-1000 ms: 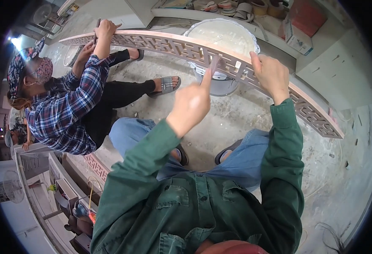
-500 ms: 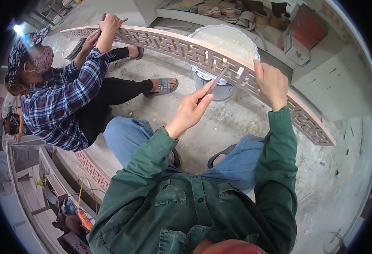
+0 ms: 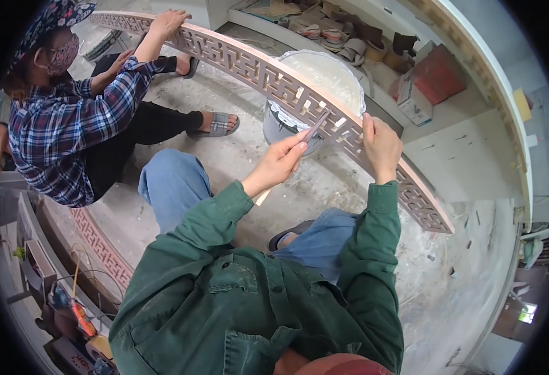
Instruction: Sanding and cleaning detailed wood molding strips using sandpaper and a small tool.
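A long, curved, pinkish fretwork panel (image 3: 249, 65) with cut-out openings slants across the view from upper left to lower right. My right hand (image 3: 384, 150) is closed on its edge toward the right end, thumb on the upper side. Between the fingers of my left hand (image 3: 276, 164) is a thin flat file (image 3: 314, 129). Its tapered tip lies at the panel's openings, left of my right hand; whether it is inside one I cannot tell. A pale handle end sticks out beneath my left hand. Another person's hand (image 3: 169, 25) rests on the panel's far left part.
Beyond the panel stands a large white bucket (image 3: 340, 65) of pale material. A person in a plaid shirt (image 3: 84, 131) sits at left. Another fretwork piece (image 3: 96, 244) lies at lower left, near a bench with tools. Shoes (image 3: 356, 50) and a red box (image 3: 437, 74) are on the shelf.
The whole view has shifted, so panel, bucket and person appear further left. The file remains at nearly the same openings, and its handle end now shows below my left hand.
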The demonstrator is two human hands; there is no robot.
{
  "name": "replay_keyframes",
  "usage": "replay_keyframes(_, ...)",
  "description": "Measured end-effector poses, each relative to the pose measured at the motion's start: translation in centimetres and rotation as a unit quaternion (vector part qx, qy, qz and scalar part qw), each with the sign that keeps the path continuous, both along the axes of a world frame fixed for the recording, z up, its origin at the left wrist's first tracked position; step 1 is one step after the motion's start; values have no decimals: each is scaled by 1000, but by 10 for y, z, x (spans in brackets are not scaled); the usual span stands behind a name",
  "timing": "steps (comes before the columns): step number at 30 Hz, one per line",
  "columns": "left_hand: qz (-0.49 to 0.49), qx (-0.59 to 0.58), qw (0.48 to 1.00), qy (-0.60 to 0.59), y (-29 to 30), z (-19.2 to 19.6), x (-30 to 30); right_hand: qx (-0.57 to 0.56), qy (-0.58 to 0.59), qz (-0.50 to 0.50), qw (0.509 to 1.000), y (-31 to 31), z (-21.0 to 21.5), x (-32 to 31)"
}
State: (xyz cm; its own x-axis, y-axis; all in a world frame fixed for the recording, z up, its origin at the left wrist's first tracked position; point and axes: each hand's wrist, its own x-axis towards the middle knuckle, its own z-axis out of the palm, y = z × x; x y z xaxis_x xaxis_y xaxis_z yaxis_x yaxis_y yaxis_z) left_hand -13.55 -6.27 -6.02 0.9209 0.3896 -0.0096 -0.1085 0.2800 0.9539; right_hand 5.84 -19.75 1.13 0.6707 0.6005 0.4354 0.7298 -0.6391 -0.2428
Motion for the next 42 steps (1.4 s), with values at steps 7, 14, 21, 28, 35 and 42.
replay_keyframes(7, 27, 16, 999, 2, 14, -14, -10, -32, 32, -19, 999, 0, -3, 6)
replay_keyframes(14, 61, 26, 997, 35, 35, -30, -3, -32, 39, -31, 998, 5, -4, 8)
replay_keyframes(21, 33, 54, 997, 40, 38, -27, 0, -46, 49, -48, 997, 6, -1, 8)
replay_keyframes(28, 47, 44, 997, 35, 33, -33, 3, -45, 59, -51, 996, 8, 1, 7)
replay_keyframes(35, 34, 7, 998, 44, 35, -28, 3, -54, 56, -46, 996, 6, 2, 5)
replay_keyframes(42, 103, 70, 990, 59, 35, -25, 33, -26, 22, -35, 999, 4, -3, 4)
